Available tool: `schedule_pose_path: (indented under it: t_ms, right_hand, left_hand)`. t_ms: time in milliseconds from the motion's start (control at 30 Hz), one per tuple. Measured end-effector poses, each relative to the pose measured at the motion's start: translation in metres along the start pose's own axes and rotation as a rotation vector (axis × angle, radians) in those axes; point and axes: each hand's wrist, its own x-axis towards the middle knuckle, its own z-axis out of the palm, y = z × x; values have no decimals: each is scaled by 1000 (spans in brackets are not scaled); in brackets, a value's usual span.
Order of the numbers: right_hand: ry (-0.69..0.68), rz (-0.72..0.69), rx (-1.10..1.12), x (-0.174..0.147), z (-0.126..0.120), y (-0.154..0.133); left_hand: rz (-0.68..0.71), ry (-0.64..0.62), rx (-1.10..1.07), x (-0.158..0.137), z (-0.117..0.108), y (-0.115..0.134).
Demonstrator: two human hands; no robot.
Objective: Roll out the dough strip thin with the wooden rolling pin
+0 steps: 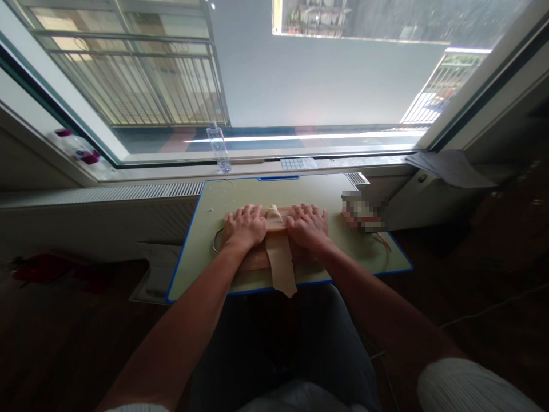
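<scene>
A long, pale strip of dough lies lengthwise over a reddish-brown wooden board, its near end hanging past the table's front edge. Across the strip runs what looks like a rolling pin, mostly covered by my hands. On its left part rests my left hand, palm down, fingers bent over it. My right hand presses on the right part in the same way. The dough's crumpled far end shows between the hands. A metal handle sticks out at the board's left side.
The board lies on a pale green table with a blue rim. White bits are scattered at its back left, and a blurred-out object is at its right. A clear bottle stands on the windowsill; papers lie to the right.
</scene>
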Motion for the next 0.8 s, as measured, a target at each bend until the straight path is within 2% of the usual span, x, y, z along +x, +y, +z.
schedule_pose_path:
  t_ms: [200,333,467,800]
  right_hand:
    - [45,0,18,-29,-4,-1]
    - [32,-2,20,-31,-6,-2]
    - [9,-1,8,-12,-5,-2]
    - [-123,-1,28,59,1,0]
  left_hand:
    - [-5,64,14,-31,2,4]
    - [-9,34,7,-34,-1,6]
    - [-11,5,-3,-17,-2,3]
    - [-23,-53,50,42,-8,-4]
